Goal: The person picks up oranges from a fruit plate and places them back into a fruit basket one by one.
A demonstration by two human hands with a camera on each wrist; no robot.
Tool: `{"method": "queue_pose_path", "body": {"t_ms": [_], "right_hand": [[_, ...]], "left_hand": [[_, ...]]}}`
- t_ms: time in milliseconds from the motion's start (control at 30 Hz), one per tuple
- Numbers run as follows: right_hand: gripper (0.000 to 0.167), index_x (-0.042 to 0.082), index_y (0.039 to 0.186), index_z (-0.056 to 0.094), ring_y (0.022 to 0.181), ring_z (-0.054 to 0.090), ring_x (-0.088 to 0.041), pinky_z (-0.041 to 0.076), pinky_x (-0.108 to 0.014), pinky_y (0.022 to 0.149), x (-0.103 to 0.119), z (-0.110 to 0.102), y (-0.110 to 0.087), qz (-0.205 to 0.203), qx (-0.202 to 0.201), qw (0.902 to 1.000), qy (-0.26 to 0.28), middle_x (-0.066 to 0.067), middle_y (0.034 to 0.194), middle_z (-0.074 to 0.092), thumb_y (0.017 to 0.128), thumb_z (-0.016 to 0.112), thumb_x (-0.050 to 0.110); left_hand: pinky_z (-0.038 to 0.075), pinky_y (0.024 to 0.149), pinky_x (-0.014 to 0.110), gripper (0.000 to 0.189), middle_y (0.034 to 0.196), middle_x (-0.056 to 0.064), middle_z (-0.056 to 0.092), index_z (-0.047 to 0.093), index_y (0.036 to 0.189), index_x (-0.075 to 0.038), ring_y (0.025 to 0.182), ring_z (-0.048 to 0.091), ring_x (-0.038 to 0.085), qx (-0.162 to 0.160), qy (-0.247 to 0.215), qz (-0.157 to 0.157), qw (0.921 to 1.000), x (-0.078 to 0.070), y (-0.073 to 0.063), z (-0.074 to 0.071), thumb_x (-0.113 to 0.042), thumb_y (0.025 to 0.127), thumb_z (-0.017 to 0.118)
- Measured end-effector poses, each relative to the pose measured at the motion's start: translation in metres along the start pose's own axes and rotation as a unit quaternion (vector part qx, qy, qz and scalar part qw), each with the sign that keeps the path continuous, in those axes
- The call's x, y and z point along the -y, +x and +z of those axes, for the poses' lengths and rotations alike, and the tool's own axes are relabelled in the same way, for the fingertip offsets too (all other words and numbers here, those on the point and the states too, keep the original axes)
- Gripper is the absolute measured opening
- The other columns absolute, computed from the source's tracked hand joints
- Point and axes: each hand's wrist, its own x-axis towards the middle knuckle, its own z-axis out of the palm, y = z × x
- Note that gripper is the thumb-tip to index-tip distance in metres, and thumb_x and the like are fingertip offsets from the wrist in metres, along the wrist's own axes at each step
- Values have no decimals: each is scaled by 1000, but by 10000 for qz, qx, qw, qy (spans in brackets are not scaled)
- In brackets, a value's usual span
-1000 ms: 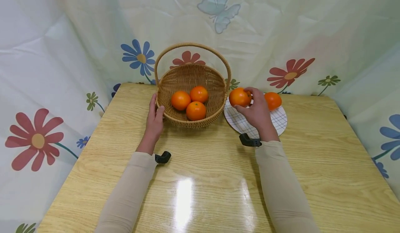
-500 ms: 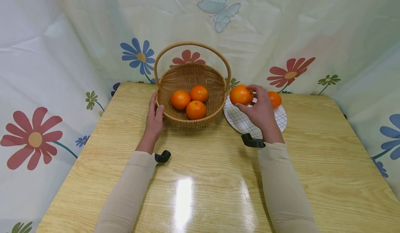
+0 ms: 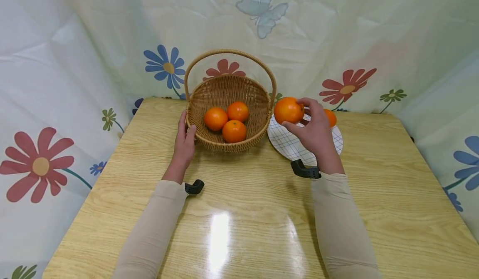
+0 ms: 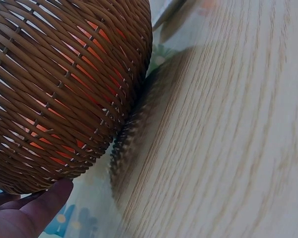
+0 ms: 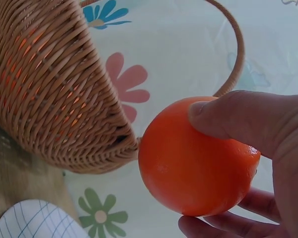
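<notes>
My right hand (image 3: 315,132) pinches an orange (image 3: 288,110) between thumb and fingertips. It holds it over the back of a round white plate (image 3: 286,141) with a blue grid, just right of the basket. In the right wrist view the thumb presses on one side of this orange (image 5: 188,163), with fingers beneath it. My left hand (image 3: 184,144) rests against the left side of the wicker basket (image 3: 230,147), thumb at the front. In the left wrist view its fingertips touch the basket weave (image 4: 64,94). Three oranges (image 3: 234,131) lie inside the basket.
Another orange (image 3: 331,118) sits at the plate's back right, partly hidden by my right hand. The tall arched basket handle (image 3: 230,52) stands upright. A curtain (image 3: 318,29) printed with flowers hangs behind the wooden table (image 3: 258,212).
My right hand has lifted the orange up from over the plate, drawing slightly back and right. The left hand and the basket have stayed in place.
</notes>
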Motion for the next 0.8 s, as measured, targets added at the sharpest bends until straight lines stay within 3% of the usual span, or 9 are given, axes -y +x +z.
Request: {"method": "queue_pose_path", "body": {"t_ms": [533,800], "right_hand": [[68,8,135,46,125,49,-33,49,-49,98,18,-1,-4,-209,32,9996,178,-11,141,44,79,81,24],[67,10,135,47,127,49,-32,49,-48,99,25,1,-7,-291,85,9990,337,-9,142,44,79,81,23]], "left_hand": [[25,118,48,61,164,10,5,4,158,-15,150,12,32,15,-57,25,10000,1,1,-1,-18,105,35],[27,117,49,61,164,9,5,4,158,-19,150,14,33,55,-50,-18,10000,0,-1,-1,-24,105,35]]}}
